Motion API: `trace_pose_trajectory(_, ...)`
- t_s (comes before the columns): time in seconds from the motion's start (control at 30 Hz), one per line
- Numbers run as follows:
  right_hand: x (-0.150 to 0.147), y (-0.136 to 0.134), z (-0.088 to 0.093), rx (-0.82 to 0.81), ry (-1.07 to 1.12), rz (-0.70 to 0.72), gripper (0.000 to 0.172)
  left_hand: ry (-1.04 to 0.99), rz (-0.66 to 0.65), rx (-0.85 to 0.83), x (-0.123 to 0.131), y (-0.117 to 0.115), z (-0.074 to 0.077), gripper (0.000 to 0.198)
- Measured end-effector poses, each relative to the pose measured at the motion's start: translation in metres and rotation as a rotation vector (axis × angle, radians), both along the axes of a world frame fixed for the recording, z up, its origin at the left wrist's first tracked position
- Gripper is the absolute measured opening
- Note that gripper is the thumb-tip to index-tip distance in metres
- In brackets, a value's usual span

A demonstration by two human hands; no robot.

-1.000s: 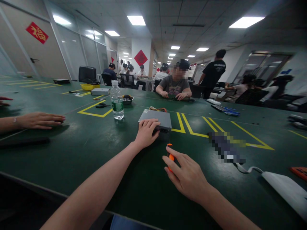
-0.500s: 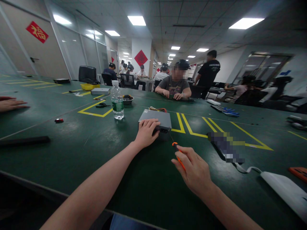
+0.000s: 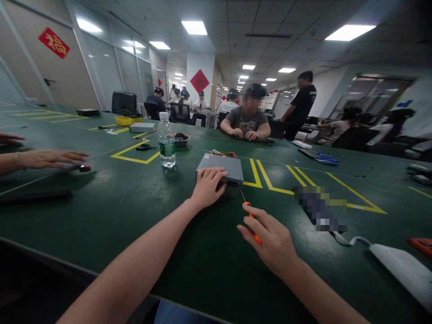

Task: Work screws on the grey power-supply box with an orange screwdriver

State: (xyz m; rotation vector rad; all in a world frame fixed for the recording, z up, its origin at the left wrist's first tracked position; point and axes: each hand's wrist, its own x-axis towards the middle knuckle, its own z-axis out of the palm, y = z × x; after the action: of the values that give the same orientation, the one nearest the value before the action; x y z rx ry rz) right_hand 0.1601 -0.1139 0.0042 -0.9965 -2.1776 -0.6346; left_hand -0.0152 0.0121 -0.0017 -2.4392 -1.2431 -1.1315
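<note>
A grey metal computer power supply (image 3: 230, 164) lies on the green table, its bundle of coloured cables (image 3: 222, 154) at the far side. My left hand (image 3: 209, 182) grips its near left part, fingers over the top and thumb at the front face. Between the fingers of my right hand (image 3: 268, 231) is an orange-and-black screwdriver (image 3: 251, 219). Its thin shaft points up towards the supply's near right corner; whether the tip touches a screw is too small to tell.
A water bottle (image 3: 167, 141) stands left of the supply, near a metal bowl (image 3: 181, 139) of small parts. Yellow tape (image 3: 265, 177) marks the table. At right lie a blurred phone (image 3: 319, 211) and a white pouch (image 3: 401, 270). Another person's hand (image 3: 56, 158) reaches in from the left.
Another person's hand has come further in from the left, to the small red object. My right hand has shifted slightly around the screwdriver; my left hand stays on the power supply.
</note>
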Motion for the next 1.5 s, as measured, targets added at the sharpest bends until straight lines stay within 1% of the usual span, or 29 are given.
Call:
trace_pose_trajectory(0.1, -0.002, 0.0, -0.001, -0.039, 0.01, 0.01, 0.018, -0.007, -0.002, 0.006, 0.0, 0.0, -0.001, 0.031)
trace_pose_trajectory(0.2, -0.001, 0.001, 0.0, 0.038, -0.033, -0.001, 0.024, -0.013, -0.003, 0.011, 0.0, 0.0, -0.001, 0.031)
trace_pose_trajectory(0.3, 0.006, 0.001, 0.005, 0.165, -0.059, -0.083, 0.023, -0.011, -0.006, 0.008, 0.0, 0.0, -0.001, 0.031)
trace_pose_trajectory(0.37, 0.009, 0.0, 0.008, 0.208, -0.076, -0.143, 0.017, -0.009, -0.006, 0.008, 0.0, 0.0, -0.001, 0.031)
trace_pose_trajectory(0.47, 0.008, -0.003, 0.011, 0.199, -0.089, -0.21, 0.008, -0.01, -0.004, 0.008, 0.0, 0.0, -0.001, 0.032)
trace_pose_trajectory(0.6, -0.002, -0.007, 0.009, 0.129, -0.126, -0.27, 0.013, -0.012, -0.001, 0.007, -0.001, -0.001, -0.001, 0.032)
trace_pose_trajectory(0.7, -0.005, -0.008, 0.003, 0.136, -0.177, -0.256, 0.018, -0.012, -0.003, 0.007, -0.001, -0.001, 0.0, 0.032)
trace_pose_trajectory(0.77, -0.002, -0.008, 0.0, 0.161, -0.203, -0.234, 0.017, -0.013, -0.005, 0.009, -0.001, 0.0, 0.0, 0.032)
trace_pose_trajectory(0.83, 0.002, -0.007, -0.002, 0.18, -0.215, -0.247, 0.019, -0.011, -0.006, 0.01, 0.0, 0.0, -0.001, 0.032)
trace_pose_trajectory(0.93, 0.006, -0.005, -0.001, 0.176, -0.191, -0.302, 0.017, -0.009, 0.0, 0.006, 0.0, 0.0, -0.001, 0.033)
trace_pose_trajectory(1.03, 0.002, -0.005, 0.001, 0.153, -0.148, -0.333, 0.014, -0.012, 0.002, 0.001, 0.0, 0.0, -0.001, 0.032)
trace_pose_trajectory(1.13, -0.005, -0.007, 0.0, 0.135, -0.139, -0.31, 0.017, -0.014, -0.004, 0.0, 0.0, 0.0, 0.0, 0.032)
trace_pose_trajectory(1.27, -0.006, -0.008, -0.003, 0.131, -0.228, -0.249, 0.02, -0.018, -0.011, 0.01, 0.0, 0.0, -0.001, 0.032)
trace_pose_trajectory(1.37, -0.001, -0.007, -0.004, 0.161, -0.255, -0.258, 0.022, -0.02, -0.015, 0.014, 0.0, 0.0, -0.001, 0.031)
trace_pose_trajectory(1.5, 0.005, -0.006, -0.002, 0.175, -0.208, -0.284, 0.023, -0.024, -0.009, 0.009, 0.0, 0.0, -0.001, 0.031)
